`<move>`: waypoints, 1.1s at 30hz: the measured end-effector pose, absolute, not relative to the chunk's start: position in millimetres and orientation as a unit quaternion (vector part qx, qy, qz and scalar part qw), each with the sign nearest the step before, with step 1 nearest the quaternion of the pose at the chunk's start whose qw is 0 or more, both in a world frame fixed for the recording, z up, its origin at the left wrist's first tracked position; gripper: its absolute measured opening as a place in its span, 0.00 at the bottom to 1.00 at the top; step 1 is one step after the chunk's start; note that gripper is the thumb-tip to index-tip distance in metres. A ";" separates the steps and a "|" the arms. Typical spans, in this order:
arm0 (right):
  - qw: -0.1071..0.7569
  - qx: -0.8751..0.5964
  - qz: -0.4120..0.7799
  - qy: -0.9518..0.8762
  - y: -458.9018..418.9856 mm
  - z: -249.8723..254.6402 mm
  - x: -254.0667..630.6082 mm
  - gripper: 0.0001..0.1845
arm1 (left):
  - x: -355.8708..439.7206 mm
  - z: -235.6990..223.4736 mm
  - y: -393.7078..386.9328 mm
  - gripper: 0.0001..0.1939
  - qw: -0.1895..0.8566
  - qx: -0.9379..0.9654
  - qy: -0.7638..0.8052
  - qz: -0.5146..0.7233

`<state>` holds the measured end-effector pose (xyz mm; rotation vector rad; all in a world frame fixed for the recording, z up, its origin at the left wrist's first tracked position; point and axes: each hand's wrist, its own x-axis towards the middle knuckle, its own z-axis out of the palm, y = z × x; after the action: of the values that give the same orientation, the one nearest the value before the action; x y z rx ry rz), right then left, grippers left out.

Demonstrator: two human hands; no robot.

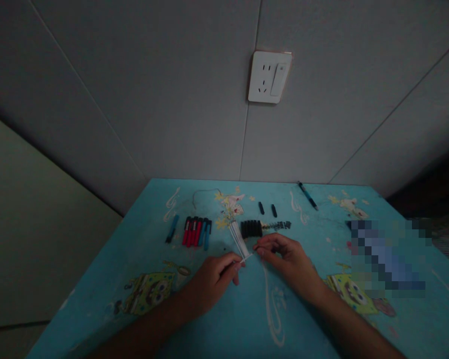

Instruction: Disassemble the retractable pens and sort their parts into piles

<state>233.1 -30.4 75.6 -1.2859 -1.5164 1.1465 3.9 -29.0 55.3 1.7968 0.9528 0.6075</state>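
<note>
My left hand [221,273] is closed on a thin white pen refill [246,259], which points up to the right. The fingers of my right hand [282,253] are pinched together at the refill's far end, around a tiny dark piece too small to name. Just beyond my hands lies a bundle of white refills [238,238]. Beside it sits a row of short black pen parts [251,229], followed by a line of small dark pieces [279,226]. Red pen barrels [192,232] and blue pen barrels [205,234] lie side by side to the left.
A single blue pen part [172,229] rests left of the barrels. Two black pieces [267,209] and a blue-black pen [308,195] lie further back on the blue patterned table [224,329]. A blurred-out bluish object [389,257] is at right. A wall socket [270,77] is above.
</note>
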 end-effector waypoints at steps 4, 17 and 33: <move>0.398 -0.501 0.464 -0.612 -33.1 70.7 225.9 0.09 | 4.3 54.7 -28.5 0.14 0.486 0.741 0.391 0.249; 0.421 -0.521 0.432 -0.605 -34.2 69.0 228.4 0.08 | 2.5 57.5 -25.1 0.15 0.477 0.745 0.398 0.243; 0.409 -0.525 0.433 -0.608 -33.9 69.0 229.8 0.08 | 3.1 58.6 -27.0 0.17 0.476 0.745 0.394 0.251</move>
<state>229.8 -33.9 69.0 -1.3219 -1.5316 1.0898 3.1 -27.0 58.6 1.8215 0.9618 0.6141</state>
